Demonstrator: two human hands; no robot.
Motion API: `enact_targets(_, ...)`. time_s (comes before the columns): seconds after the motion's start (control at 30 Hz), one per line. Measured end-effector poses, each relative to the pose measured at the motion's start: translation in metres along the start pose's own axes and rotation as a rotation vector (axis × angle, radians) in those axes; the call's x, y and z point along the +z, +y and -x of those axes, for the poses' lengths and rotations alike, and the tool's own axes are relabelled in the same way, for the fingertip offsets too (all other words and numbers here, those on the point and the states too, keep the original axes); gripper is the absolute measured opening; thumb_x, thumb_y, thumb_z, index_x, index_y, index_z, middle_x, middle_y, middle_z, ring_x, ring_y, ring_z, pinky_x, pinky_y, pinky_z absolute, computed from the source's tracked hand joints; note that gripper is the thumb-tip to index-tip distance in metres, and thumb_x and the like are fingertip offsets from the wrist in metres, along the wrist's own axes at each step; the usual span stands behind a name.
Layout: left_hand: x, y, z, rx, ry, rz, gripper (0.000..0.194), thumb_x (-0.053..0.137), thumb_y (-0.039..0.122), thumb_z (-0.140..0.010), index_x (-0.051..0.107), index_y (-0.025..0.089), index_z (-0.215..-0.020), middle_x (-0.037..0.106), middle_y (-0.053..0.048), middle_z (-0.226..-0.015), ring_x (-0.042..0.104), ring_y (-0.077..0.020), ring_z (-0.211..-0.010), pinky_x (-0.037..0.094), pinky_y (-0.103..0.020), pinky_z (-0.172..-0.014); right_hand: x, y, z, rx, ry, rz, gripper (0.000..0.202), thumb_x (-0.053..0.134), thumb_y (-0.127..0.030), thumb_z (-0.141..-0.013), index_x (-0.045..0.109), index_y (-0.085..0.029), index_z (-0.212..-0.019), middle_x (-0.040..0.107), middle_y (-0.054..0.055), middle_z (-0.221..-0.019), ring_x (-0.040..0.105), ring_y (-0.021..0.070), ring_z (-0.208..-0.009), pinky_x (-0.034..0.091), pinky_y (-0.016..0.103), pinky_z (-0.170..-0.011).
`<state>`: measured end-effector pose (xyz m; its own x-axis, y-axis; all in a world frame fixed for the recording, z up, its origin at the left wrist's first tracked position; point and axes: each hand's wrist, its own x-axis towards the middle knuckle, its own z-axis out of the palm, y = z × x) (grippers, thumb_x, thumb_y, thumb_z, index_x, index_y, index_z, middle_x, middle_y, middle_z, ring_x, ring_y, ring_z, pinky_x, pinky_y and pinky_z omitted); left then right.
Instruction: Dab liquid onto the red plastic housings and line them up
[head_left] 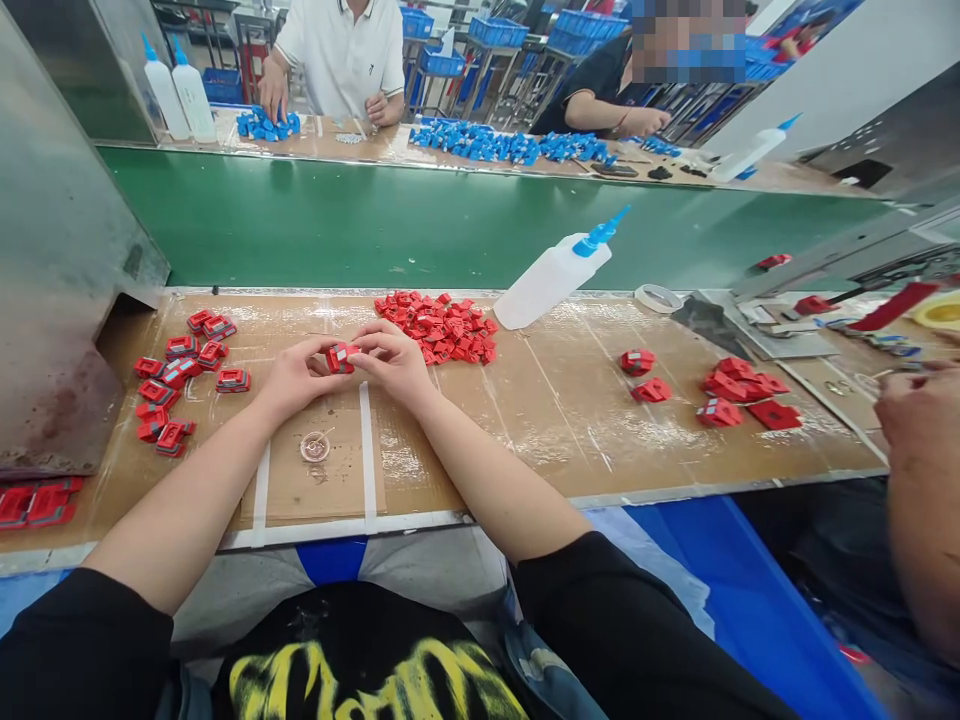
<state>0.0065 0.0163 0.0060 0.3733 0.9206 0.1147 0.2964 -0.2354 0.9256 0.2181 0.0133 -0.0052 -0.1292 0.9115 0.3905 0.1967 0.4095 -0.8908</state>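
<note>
Between my two hands, just above the cardboard-covered bench, is a small red plastic part (341,358) with a pale grey strip. My left hand (296,375) grips it from the left with thumb and fingers. My right hand (397,365) pinches its right side, fingertips pressed against it. Behind my right hand lies a heap of loose red parts (457,330). Several red parts with grey edging (180,372) are spread out left of my left hand. A small round dish (315,447) with a thin stick in it sits on the cardboard below my hands.
A white squeeze bottle (551,283) with a blue nozzle leans behind the heap. More red parts (739,380) and a tape roll (658,298) lie to the right, near another person's arm (922,500). Beyond the green belt (337,220), two people sit by blue parts (480,142).
</note>
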Motion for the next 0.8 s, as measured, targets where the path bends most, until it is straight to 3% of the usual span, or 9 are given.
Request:
enact_targets(0.2, 0.0, 0.0, 0.001, 0.063, 0.016, -0.015, 0.056, 0.088, 0.043, -0.076, 0.075, 0.021, -0.126, 0.08, -0.006, -0.108, 0.073, -0.0184, -0.081, 0.061, -0.033, -0.076, 0.003, 0.007, 0.003, -0.124, 0.009, 0.036, 0.023, 0.082, -0.045, -0.089, 0.084, -0.026, -0.1, 0.072, 0.005, -0.109, 0.062, 0.0133, -0.077, 0.057, 0.032, -0.071)
enact_targets(0.37, -0.004, 0.0, 0.002, 0.215, 0.068, -0.161, 0.047, 0.083, 0.038, -0.084, 0.076, 0.023, -0.127, 0.079, -0.007, -0.123, 0.074, -0.0242, -0.11, 0.063, -0.04, -0.098, 0.007, 0.002, 0.005, -0.167, -0.006, 0.047, 0.021, 0.08, -0.045, -0.091, 0.084, -0.028, -0.102, 0.073, 0.006, -0.107, 0.069, 0.0188, -0.094, 0.062, 0.035, -0.079)
enact_targets(0.5, -0.007, -0.001, 0.003, 0.352, 0.146, -0.268, 0.048, 0.078, 0.04, -0.09, 0.072, 0.024, -0.135, 0.07, -0.01, -0.144, 0.069, -0.0274, -0.129, 0.06, -0.046, -0.109, 0.015, -0.005, 0.005, 0.041, 0.039, -0.152, 0.038, 0.082, -0.052, -0.086, 0.078, -0.027, -0.114, 0.069, 0.007, -0.123, 0.07, 0.0205, -0.103, 0.066, 0.036, -0.085)
enact_targets(0.57, -0.009, -0.001, 0.003, 0.422, 0.157, -0.343, 0.049, 0.077, 0.042, -0.092, 0.071, 0.024, -0.137, 0.062, -0.011, -0.154, 0.064, -0.029, -0.138, 0.054, -0.049, -0.118, 0.016, -0.006, 0.003, 0.177, -0.022, -0.336, 0.054, 0.088, -0.053, -0.079, 0.072, -0.025, -0.123, 0.07, 0.008, -0.126, 0.071, 0.0212, -0.106, 0.066, 0.037, -0.089)
enact_targets(0.7, -0.015, -0.002, 0.001, 0.483, 0.058, -0.372, 0.047, 0.072, 0.046, -0.097, 0.069, 0.028, -0.14, 0.055, -0.008, -0.162, 0.058, -0.0287, -0.145, 0.048, -0.048, -0.124, 0.015, -0.004, -0.002, 0.288, -0.306, -0.557, 0.053, 0.085, -0.05, -0.081, 0.069, -0.02, -0.122, 0.076, 0.008, -0.117, 0.072, 0.0222, -0.112, 0.063, 0.038, -0.099)
enact_targets(0.8, -0.014, -0.001, -0.002, 0.385, -0.083, -0.197, 0.07, 0.076, 0.059, -0.09, 0.06, 0.028, -0.151, 0.052, -0.011, -0.163, 0.053, -0.0311, -0.15, 0.046, -0.048, -0.125, 0.017, -0.003, -0.002, 0.234, -0.267, -0.564, 0.045, 0.086, -0.046, -0.08, 0.069, -0.018, -0.112, 0.077, 0.007, -0.108, 0.074, 0.0194, -0.1, 0.064, 0.037, -0.094)
